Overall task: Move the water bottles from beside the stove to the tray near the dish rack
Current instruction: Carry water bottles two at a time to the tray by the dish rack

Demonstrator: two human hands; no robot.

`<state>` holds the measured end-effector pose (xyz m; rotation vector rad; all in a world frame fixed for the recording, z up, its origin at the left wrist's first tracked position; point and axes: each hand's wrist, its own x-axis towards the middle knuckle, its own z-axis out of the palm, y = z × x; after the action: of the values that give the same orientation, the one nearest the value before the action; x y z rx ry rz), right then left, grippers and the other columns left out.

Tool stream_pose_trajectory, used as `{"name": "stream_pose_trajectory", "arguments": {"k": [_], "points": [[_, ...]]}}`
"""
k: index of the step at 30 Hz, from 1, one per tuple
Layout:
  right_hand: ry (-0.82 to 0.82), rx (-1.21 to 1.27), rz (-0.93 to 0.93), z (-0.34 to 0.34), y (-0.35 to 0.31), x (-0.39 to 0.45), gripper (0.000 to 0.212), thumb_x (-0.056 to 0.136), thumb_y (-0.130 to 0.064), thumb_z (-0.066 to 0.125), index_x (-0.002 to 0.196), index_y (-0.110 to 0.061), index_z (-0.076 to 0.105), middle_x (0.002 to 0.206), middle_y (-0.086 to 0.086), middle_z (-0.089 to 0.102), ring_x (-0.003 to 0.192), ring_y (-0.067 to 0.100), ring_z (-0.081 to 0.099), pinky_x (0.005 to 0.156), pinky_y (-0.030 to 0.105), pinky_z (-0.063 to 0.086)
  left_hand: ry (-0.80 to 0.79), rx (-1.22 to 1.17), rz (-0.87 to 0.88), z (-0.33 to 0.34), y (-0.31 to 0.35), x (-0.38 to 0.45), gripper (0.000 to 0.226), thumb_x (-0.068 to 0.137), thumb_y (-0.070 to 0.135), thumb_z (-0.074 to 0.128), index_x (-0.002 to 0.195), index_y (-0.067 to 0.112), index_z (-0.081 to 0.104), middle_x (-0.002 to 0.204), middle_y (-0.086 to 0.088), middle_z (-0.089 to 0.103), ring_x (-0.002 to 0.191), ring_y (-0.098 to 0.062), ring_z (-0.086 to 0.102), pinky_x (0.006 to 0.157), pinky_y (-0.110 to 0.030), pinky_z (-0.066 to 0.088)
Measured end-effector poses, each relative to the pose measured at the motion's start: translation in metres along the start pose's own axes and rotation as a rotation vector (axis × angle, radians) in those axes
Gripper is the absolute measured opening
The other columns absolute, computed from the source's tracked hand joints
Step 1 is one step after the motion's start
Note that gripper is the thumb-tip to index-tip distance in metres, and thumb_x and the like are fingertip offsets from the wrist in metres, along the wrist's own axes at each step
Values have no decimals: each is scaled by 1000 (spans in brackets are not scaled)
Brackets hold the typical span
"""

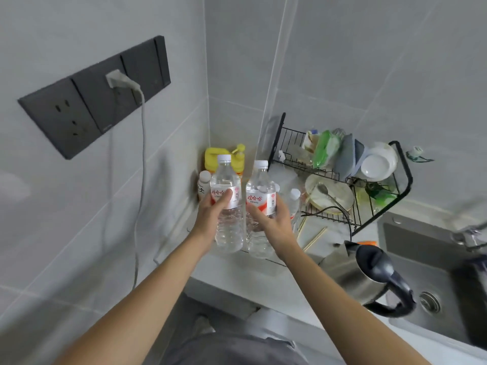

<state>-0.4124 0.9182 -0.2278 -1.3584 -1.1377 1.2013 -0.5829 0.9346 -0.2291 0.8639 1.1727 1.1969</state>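
Left hand [214, 206] gripping left water bottle [227, 206] round label; right hand [274, 219] gripping right water bottle [259, 206] likewise. Both upright, long axis vertical, side by side, nearly touching, above corner tray [266, 259] beside dish rack [342, 180]. Likely next: straight down, release. Small bottles [293, 198] close behind.

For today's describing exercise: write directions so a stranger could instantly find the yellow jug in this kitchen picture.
Start at the black wire dish rack and look left into the tiled wall corner. The yellow jug stands there behind the water bottle that the left hand grips. It alone is opaque yellow; its neighbours are clear or white.
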Motion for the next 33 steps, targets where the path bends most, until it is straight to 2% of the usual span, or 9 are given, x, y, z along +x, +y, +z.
{"name": "stream_pose_trajectory", "arguments": {"k": [4,7,9,12,15,19,24,28,33], "points": [[45,-60,31,0,9,36,46,86,-39,87,124,-28,63,107,-1,79,99,20,77,84,43,65,-20,59,-22,-2,2,38,29,101,31,67,130,26,66,122,7,77,114,-8,72,96,-27,53],[76,-142,48,-3,20,61,47,80,-36,91,117,-20,67,101,5,79,94,25,78,85,54,64,12,115,-9,-2,-1,57,19,103,17,64,122,21,65,108,7,76,94,2,75,75,-11,54],[73,-205,33,-3,24,70,45,75,-37,92,111,-21,69,97,4,79,91,24,78,85,56,64,35,160,-4,-9,-5,62,17,102,13,66,113,25,62,103,10,72,86,4,72,70,-7,51],[46,-294,64,-10,29,95,47,74,-33,94,112,-25,67,97,-3,79,91,16,77,88,48,63,30,255,-42,-11,-18,86,26,95,16,76,113,25,59,104,8,71,90,-3,70,73,-12,52],[11,-431,31,-7,35,110,59,64,-53,92,112,-35,61,102,-6,75,101,21,71,90,50,60,21,407,-37,-18,-21,100,39,83,19,88,110,22,60,99,6,74,81,3,71,73,-18,53],[-64,-575,-18,-2,36,117,66,71,-47,91,124,-26,57,111,-5,69,106,23,65,89,45,57,-27,577,1,-21,-25,118,60,70,16,96,118,22,62,105,9,76,96,-7,72,84,-29,57],[-133,-776,-29,2,41,121,72,79,-42,87,139,-26,51,108,2,70,103,29,65,79,38,53,-49,731,-6,-23,-29,133,68,66,22,99,120,32,59,99,22,69,89,6,62,71,-20,47],[-110,-865,-22,6,46,119,59,77,-47,84,124,-23,57,107,6,72,99,34,68,76,41,56,-102,833,-47,-23,-34,142,74,62,24,96,126,31,61,109,10,72,101,-16,68,86,-32,54],[-166,-940,23,14,57,114,54,78,-42,83,118,-18,55,106,8,72,95,36,67,76,45,58,-226,1012,-42,-21,-42,146,56,63,21,93,109,27,62,97,8,66,95,-20,65,63,-20,40]]}}
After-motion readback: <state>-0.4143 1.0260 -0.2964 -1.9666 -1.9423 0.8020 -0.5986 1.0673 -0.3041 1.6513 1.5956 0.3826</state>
